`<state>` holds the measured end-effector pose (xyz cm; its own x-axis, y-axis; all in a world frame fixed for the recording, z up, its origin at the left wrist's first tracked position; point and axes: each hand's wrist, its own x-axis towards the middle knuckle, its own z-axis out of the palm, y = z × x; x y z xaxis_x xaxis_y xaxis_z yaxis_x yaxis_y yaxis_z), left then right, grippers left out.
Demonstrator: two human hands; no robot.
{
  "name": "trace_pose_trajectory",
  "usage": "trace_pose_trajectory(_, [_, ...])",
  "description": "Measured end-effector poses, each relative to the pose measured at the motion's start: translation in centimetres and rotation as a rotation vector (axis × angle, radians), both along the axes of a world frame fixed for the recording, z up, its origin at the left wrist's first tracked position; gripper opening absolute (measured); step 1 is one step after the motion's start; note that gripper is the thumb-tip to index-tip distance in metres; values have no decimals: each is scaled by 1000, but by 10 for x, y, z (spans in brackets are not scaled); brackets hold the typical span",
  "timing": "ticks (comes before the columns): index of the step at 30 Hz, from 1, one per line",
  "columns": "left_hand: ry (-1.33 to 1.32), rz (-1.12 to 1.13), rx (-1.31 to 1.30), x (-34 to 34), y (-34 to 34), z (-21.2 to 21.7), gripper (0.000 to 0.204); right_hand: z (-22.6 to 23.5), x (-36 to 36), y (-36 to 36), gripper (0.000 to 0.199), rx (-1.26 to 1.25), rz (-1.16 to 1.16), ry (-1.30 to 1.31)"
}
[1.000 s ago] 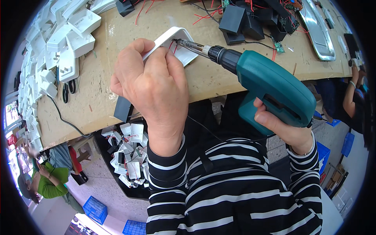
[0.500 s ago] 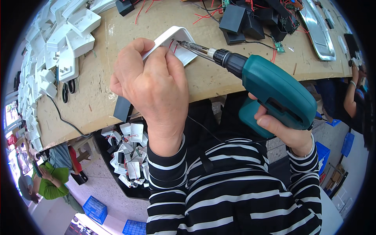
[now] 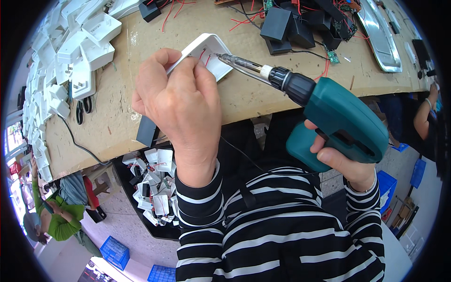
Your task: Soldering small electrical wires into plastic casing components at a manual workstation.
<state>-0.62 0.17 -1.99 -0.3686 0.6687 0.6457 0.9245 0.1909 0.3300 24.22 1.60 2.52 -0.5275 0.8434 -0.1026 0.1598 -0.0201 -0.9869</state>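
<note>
My left hand (image 3: 181,105) is closed on a white plastic housing (image 3: 221,70), tilted over the near part of the workbench. Two thin red wires (image 3: 203,53) show inside the housing; my fingers hide their lower ends. In my right hand (image 3: 336,152) is a green pistol-shaped soldering gun (image 3: 350,120), its grip wrapped by my fingers. The narrow metal tip, with a thin tube alongside, points left into the housing's opening, close to the red wires. Whether it touches anything there I cannot tell.
White housings (image 3: 101,28) pile up at the left, beside black-handled scissors (image 3: 83,109). Black boxes (image 3: 277,26) with wires and circuit boards lie at the back, near a metal tray (image 3: 379,35). Below the bench edge, a black bin (image 3: 141,214) holds wired white housings. Other people sit nearby.
My right hand has drawn the soldering gun a little right and down, and its tip has shifted slightly away from the red wires. My left hand and the housing have moved slightly left.
</note>
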Motion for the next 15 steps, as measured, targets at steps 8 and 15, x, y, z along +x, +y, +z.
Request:
trace_pose_trajectory(8, [-123,-18,0,-7,0,-1,7,2,11,-1,70,-80,36,-11])
trace_pose_trajectory(15, [-108,-44,-2,-6,0,0,7,1,12,0,69,-89,31,33])
